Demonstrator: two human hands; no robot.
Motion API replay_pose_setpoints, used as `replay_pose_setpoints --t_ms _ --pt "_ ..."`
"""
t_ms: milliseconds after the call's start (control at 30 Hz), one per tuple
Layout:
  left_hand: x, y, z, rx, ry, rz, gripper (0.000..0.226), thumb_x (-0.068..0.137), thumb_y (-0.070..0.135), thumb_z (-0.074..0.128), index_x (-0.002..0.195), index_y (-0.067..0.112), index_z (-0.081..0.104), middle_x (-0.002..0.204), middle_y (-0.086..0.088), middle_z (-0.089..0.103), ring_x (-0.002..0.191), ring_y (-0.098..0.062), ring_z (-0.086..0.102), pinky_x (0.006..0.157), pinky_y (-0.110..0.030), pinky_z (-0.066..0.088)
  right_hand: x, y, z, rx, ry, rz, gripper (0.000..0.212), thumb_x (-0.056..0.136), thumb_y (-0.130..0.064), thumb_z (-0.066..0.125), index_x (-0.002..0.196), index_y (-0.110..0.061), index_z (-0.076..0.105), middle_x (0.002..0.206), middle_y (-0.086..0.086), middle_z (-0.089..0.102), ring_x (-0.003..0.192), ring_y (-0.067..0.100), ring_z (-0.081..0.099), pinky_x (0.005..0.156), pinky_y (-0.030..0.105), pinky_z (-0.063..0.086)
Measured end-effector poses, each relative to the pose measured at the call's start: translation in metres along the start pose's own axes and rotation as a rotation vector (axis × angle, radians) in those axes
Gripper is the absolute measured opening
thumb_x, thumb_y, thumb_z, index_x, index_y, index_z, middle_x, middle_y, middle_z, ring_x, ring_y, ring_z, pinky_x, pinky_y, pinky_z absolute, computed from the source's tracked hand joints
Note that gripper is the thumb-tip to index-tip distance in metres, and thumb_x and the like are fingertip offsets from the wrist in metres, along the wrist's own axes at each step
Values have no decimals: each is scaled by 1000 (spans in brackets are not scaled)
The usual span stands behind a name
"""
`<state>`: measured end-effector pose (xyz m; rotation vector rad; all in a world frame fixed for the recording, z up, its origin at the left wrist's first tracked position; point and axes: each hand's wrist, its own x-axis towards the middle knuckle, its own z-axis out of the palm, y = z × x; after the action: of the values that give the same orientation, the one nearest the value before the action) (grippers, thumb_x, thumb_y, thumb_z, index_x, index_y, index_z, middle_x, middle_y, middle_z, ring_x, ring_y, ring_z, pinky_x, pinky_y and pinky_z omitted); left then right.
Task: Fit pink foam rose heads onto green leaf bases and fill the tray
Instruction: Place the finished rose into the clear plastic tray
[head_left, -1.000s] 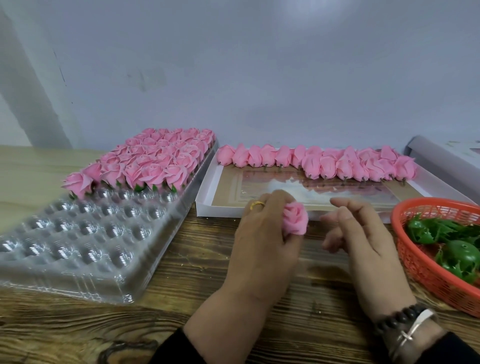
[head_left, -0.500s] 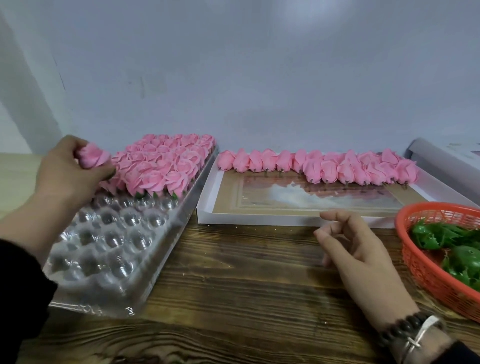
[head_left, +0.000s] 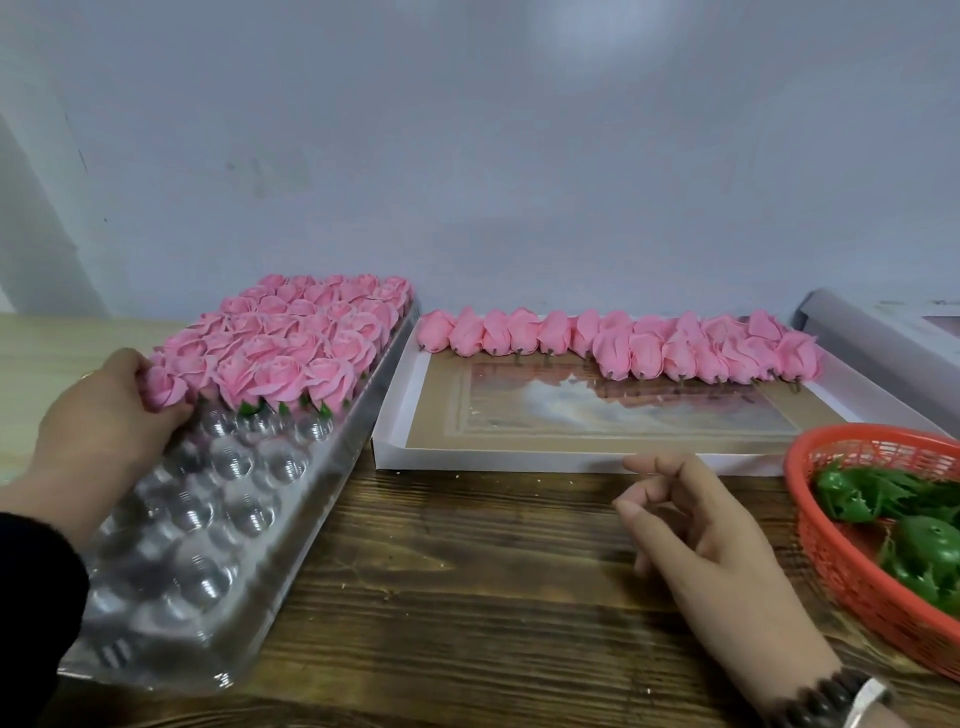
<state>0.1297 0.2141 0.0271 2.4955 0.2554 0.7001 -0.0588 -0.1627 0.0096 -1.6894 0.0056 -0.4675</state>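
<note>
A clear plastic cup tray (head_left: 223, 525) lies at the left, its far half filled with several assembled pink roses (head_left: 291, 338). My left hand (head_left: 104, 415) grips one pink rose (head_left: 166, 387) at the left end of the nearest filled row, over a tray cup. My right hand (head_left: 711, 540) hovers above the table, fingers loosely curled and apart, holding nothing. A white shallow box (head_left: 519, 460) behind it holds a row of loose pink rose heads (head_left: 623, 343). A red mesh basket (head_left: 831, 551) at the right holds green leaf bases (head_left: 893, 509).
The wooden table (head_left: 467, 597) runs to a grey wall behind. A white box or lid (head_left: 883, 332) sits at the far right. The near half of the clear tray shows bare cups.
My left hand carried the rose from the table's middle to the tray's left side and lowered it against the front filled row. My right hand stayed in place, holding nothing.
</note>
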Motion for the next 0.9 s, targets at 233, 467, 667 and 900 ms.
replay_pose_setpoints --t_ms 233,467,667,900 --pt "4 3 0 91 -54 -20 41 70 10 78 99 1 51 86 -22 59 83 -43 57 76 -48 48 1 1 1 -13 -16 10 27 83 4 59 97 -19 58 71 -3 60 53 6 49 55 13 40" --pt "7 0 0 1 -92 -73 40 65 0 80 66 9 41 67 -17 50 76 -43 57 72 -52 49 1 3 0 -80 -30 21 26 82 0 60 97 -21 58 74 -6 61 55 9 49 58 17 40" --pt "11 -9 4 15 -93 -54 36 67 3 81 74 8 46 79 -25 57 79 -43 57 77 -55 49 1 2 0 -132 -59 35 26 83 -5 61 99 -25 58 78 -6 61 57 11 51 60 23 42" --pt "9 -17 -4 39 -101 16 49 74 12 77 112 10 46 106 -31 55 87 -47 58 78 -58 51 4 3 1 -134 -77 35 25 83 -6 61 98 -26 57 78 -6 60 57 15 49 58 25 42"
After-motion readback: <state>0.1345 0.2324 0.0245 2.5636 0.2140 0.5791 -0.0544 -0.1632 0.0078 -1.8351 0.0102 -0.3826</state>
